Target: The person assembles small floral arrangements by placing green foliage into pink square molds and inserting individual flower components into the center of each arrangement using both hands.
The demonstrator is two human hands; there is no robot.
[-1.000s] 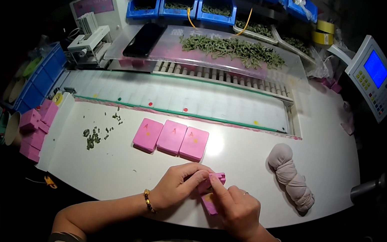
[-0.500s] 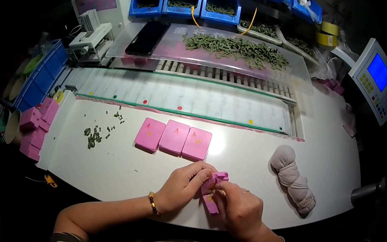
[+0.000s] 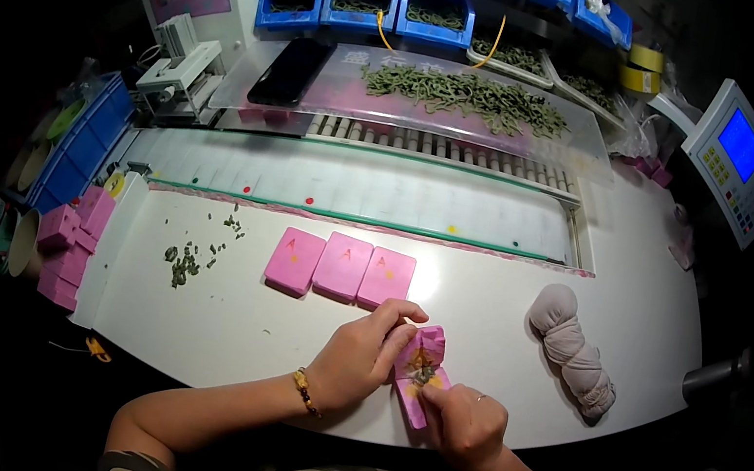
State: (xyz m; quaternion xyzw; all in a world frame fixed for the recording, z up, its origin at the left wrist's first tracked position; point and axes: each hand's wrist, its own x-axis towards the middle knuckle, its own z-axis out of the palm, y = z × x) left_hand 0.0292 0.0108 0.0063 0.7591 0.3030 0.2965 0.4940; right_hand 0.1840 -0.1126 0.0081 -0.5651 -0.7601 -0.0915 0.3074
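Observation:
Near the front edge of the bench, a pink rubber mould (image 3: 429, 342) is folded open, its inside facing up. Yellowish marks and small dark greenish bits (image 3: 422, 373) show within it. My left hand (image 3: 356, 356) is closed on the mould's left side, thumb along the edge. The fingers of my right hand (image 3: 469, 430) are pinched at the mould's lower right flap; whether they also hold a small bit is hidden. Just beyond my hands lie three pink blocks in a row, left (image 3: 292, 260), middle (image 3: 343, 266) and right (image 3: 387, 279).
Dark green crumbs (image 3: 185, 266) are scattered at left, near stacked pink blocks (image 3: 65, 260). A twisted cloth bundle (image 3: 573, 350) lies at right. Behind run a white conveyor (image 3: 356, 181) and a clear shelf with green pieces (image 3: 463, 98) and a phone (image 3: 291, 71). A display panel (image 3: 739, 160) stands right.
The mould has been spread wider, exposing its inside. My right hand has drawn slightly down, away from my left. The coloured dots on the conveyor have shifted left.

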